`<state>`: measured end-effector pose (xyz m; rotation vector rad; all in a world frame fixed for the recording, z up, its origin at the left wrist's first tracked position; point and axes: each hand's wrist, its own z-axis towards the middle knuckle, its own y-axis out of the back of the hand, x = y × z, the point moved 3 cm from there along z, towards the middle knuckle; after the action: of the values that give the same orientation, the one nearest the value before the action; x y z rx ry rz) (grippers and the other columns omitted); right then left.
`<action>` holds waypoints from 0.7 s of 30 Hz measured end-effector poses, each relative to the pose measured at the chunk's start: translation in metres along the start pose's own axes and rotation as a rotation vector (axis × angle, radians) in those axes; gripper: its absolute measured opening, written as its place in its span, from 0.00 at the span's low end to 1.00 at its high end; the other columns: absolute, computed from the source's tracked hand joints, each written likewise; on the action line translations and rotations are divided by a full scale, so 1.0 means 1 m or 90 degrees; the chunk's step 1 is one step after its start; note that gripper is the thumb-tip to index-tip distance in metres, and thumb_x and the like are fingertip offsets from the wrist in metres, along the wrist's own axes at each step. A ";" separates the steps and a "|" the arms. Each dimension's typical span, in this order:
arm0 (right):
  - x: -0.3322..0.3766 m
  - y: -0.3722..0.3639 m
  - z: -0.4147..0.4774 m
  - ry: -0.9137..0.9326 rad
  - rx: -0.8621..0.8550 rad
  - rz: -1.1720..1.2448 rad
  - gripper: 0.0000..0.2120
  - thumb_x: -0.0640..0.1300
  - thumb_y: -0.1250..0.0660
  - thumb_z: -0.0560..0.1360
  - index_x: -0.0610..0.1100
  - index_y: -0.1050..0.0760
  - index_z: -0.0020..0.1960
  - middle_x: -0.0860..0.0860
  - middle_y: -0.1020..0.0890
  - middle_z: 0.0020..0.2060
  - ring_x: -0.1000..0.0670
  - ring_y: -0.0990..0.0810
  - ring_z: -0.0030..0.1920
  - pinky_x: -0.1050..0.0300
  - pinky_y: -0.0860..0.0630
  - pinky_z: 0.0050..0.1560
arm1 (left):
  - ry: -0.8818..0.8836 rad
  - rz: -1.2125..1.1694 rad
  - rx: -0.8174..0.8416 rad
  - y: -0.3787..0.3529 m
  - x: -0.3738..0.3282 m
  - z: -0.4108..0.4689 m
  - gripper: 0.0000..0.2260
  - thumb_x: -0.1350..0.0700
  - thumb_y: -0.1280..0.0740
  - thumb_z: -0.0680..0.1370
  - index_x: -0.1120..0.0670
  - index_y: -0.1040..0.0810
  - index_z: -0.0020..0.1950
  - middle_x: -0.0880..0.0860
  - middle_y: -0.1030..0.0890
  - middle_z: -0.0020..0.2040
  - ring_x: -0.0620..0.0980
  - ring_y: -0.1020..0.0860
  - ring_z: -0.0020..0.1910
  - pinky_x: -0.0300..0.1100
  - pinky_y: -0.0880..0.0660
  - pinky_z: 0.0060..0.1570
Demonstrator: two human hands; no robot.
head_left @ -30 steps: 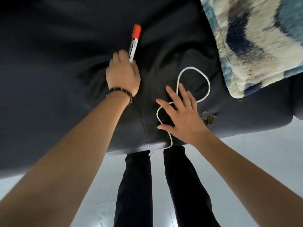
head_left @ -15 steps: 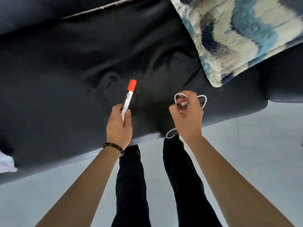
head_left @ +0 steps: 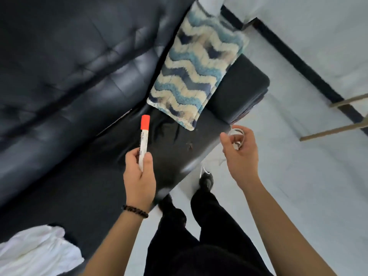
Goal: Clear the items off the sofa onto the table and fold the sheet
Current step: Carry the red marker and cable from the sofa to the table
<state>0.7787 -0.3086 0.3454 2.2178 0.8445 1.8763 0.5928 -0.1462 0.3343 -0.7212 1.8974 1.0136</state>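
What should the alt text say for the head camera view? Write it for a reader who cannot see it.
Seen from above, a left hand holds a red-capped marker and a right hand holds a coiled white cable above a black leather sofa. A wavy blue-and-cream cushion lies on it, white cloth at lower left.

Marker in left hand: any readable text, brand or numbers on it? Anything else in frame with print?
Marker, held in the left hand: dark print runs along the white barrel, too small and blurred to read.
Cushion, white cable in the right hand, white sheet, sofa: no text visible.
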 end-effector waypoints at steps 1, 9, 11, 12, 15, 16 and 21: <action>0.013 0.027 -0.012 0.011 -0.027 0.012 0.12 0.52 0.32 0.77 0.57 0.30 0.58 0.55 0.22 0.37 0.46 0.19 0.39 0.59 0.23 0.38 | -0.030 0.001 0.018 0.001 -0.024 -0.010 0.01 0.53 0.40 0.81 0.49 0.30 0.52 0.48 0.27 0.37 0.46 0.29 0.33 0.43 0.28 0.35; 0.045 0.226 -0.113 0.106 -0.255 0.091 0.15 0.49 0.38 0.80 0.51 0.33 0.65 0.55 0.21 0.39 0.52 0.18 0.36 0.64 0.22 0.37 | -0.256 -0.001 0.162 -0.039 -0.154 -0.120 0.04 0.49 0.40 0.81 0.47 0.28 0.52 0.53 0.26 0.37 0.45 0.30 0.31 0.43 0.31 0.34; 0.032 0.273 -0.134 0.107 -0.321 0.124 0.15 0.51 0.38 0.78 0.52 0.33 0.64 0.57 0.21 0.38 0.52 0.19 0.35 0.65 0.23 0.36 | -0.309 0.001 0.200 -0.067 -0.170 -0.154 0.11 0.46 0.41 0.79 0.50 0.28 0.56 0.53 0.25 0.39 0.48 0.29 0.34 0.41 0.30 0.36; 0.026 0.291 -0.140 0.106 -0.346 0.141 0.16 0.52 0.38 0.77 0.53 0.33 0.64 0.56 0.22 0.38 0.52 0.20 0.34 0.63 0.23 0.36 | -0.325 0.003 0.215 -0.080 -0.176 -0.167 0.13 0.45 0.41 0.78 0.51 0.28 0.57 0.53 0.25 0.40 0.48 0.28 0.34 0.39 0.30 0.35; -0.010 0.355 -0.163 0.088 -0.406 0.195 0.19 0.55 0.38 0.76 0.53 0.33 0.65 0.55 0.23 0.39 0.52 0.20 0.34 0.62 0.23 0.36 | -0.401 0.036 0.274 -0.140 -0.190 -0.218 0.09 0.50 0.41 0.80 0.54 0.28 0.54 0.57 0.27 0.36 0.46 0.29 0.30 0.33 0.31 0.29; -0.026 0.377 -0.171 0.078 -0.416 0.204 0.20 0.55 0.38 0.75 0.54 0.33 0.66 0.55 0.23 0.40 0.52 0.20 0.35 0.63 0.23 0.37 | -0.425 0.044 0.297 -0.163 -0.194 -0.239 0.09 0.50 0.41 0.80 0.54 0.28 0.52 0.58 0.27 0.35 0.46 0.30 0.29 0.33 0.32 0.27; -0.098 0.485 -0.198 0.024 -0.492 0.215 0.20 0.53 0.36 0.76 0.56 0.33 0.67 0.56 0.22 0.40 0.56 0.21 0.32 0.64 0.25 0.33 | -0.481 0.075 0.408 -0.276 -0.194 -0.333 0.18 0.39 0.42 0.79 0.54 0.29 0.53 0.53 0.28 0.31 0.46 0.31 0.26 0.37 0.33 0.23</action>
<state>0.7476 -0.8134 0.5133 1.8794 -0.2676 1.9142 0.7646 -0.5526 0.5068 0.1474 1.4488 0.5565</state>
